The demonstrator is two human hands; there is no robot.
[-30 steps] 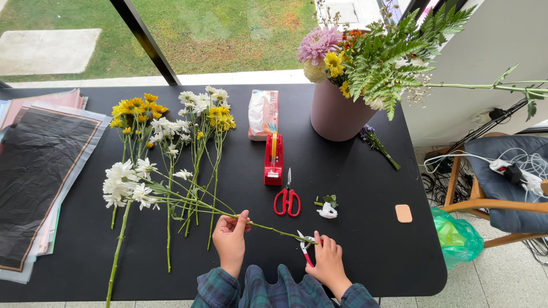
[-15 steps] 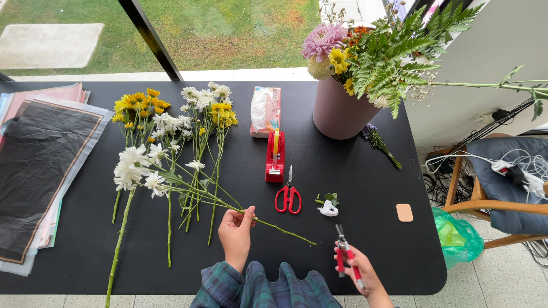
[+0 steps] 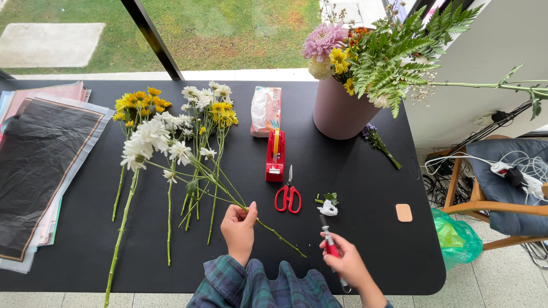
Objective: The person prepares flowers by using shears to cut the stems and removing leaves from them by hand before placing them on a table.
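Head view, looking down on the black desk (image 3: 365,188): the left hand (image 3: 240,228) pinches a long thin green flower stem (image 3: 228,194) near its lower part, fingers closed around it, and the stem runs up and left into the loose spread of white and yellow cut flowers (image 3: 171,131) lying on the desk. The right hand (image 3: 345,265) has pulled back from the stem's cut end since a second ago and now sits near the desk's front edge, fingers wrapped around a pair of red-handled floral snips (image 3: 330,242) with the blades pointing up and away. The blades are clear of the stem (whether they are parted or closed is too small to tell). So the stem's tail (image 3: 282,236) lies free between the two hands, and the white blooms have shifted slightly left with it.

Just beyond the snips lie small green and white trimmings (image 3: 327,204), red-handled scissors (image 3: 288,197) and a red tape dispenser (image 3: 275,155). A pink vase (image 3: 338,111) of ferns and mixed blooms stands at the far right, with sheets of wrapping paper (image 3: 40,165) stacked at the left.
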